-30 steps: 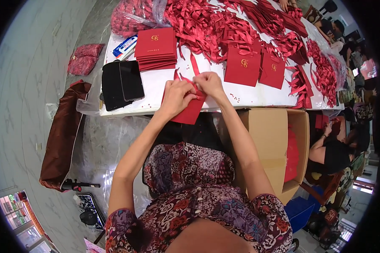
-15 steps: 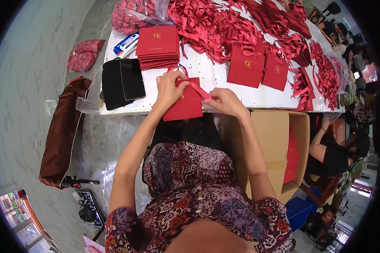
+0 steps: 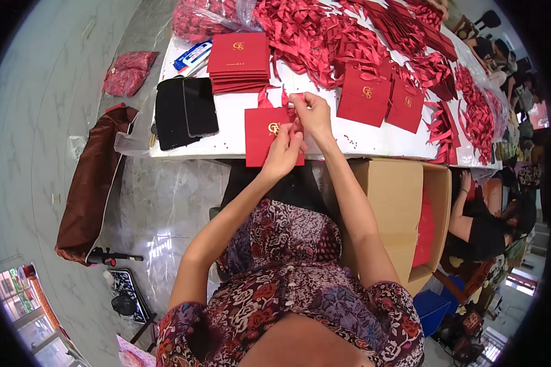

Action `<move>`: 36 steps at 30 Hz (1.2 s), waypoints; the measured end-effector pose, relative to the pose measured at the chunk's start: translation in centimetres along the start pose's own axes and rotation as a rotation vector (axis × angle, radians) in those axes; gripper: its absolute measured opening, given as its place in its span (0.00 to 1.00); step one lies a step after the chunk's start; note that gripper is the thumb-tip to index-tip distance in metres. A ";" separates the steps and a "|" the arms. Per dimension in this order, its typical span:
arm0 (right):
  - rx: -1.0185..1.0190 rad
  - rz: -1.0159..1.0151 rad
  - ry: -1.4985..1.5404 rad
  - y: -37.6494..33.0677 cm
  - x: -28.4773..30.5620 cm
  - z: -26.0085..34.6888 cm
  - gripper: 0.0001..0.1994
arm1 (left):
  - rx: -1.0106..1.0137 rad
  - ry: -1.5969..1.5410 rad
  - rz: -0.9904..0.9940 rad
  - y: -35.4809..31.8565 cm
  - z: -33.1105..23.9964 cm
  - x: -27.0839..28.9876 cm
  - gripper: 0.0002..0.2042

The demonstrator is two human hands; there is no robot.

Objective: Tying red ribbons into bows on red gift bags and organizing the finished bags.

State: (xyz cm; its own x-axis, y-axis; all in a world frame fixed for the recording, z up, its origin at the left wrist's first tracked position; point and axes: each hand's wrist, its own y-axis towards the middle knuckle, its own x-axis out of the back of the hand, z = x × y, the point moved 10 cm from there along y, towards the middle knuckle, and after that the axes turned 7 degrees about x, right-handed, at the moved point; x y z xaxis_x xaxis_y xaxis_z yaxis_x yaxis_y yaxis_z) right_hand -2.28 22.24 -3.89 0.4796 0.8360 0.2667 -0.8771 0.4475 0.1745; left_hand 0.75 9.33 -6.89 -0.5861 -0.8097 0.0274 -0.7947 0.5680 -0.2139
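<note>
A flat red paper bag point(image 3: 257, 137) with gold lettering lies at the table's front edge, its lower part reaching past the rim. Over its right side, my left hand point(image 3: 283, 150) is closed, fingers pinching the red ribbon near the bag's edge. My right hand point(image 3: 315, 116) is just above and to the right, thumb and fingers pinched on the red ribbon point(image 3: 298, 101) by the bag's upper corner. Part of the ribbon between the hands is hidden by the fingers. A stack of similar red bags point(image 3: 239, 55) stands just beyond.
Left of the bag, a black phone point(image 3: 200, 107) lies on a black cloth pouch point(image 3: 170, 116). Red ribbons point(image 3: 294, 37) heap across the back of the white table point(image 3: 226, 137). More red bags point(image 3: 365, 95) lie right. An open cardboard box point(image 3: 392, 202) stands below the table edge.
My left hand has come down and right, from the bag's top to its right side. My right hand has moved up, drawing the ribbon to the upper corner. The view has shifted slightly.
</note>
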 end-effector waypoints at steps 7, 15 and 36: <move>-0.070 -0.049 0.016 0.2 1.6 -4.5 0.18 | -0.098 0.233 -0.194 -1.2 -0.2 3.4 0.10; 0.575 -0.055 -0.217 -5.3 2.5 6.5 0.08 | 0.008 0.126 -0.186 -0.1 0.2 8.4 0.10; 0.414 0.034 -0.237 -5.7 0.8 3.1 0.07 | -0.519 1.008 -0.528 -1.2 -7.7 8.2 0.21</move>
State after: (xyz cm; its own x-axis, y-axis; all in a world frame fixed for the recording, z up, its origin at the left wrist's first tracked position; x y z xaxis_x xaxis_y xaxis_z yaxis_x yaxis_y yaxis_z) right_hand 3.17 19.41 -1.71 0.4863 0.7311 0.4786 -0.8307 0.2169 0.5126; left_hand -4.28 3.12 1.15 0.1454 -0.6136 0.7761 -0.8032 0.3849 0.4547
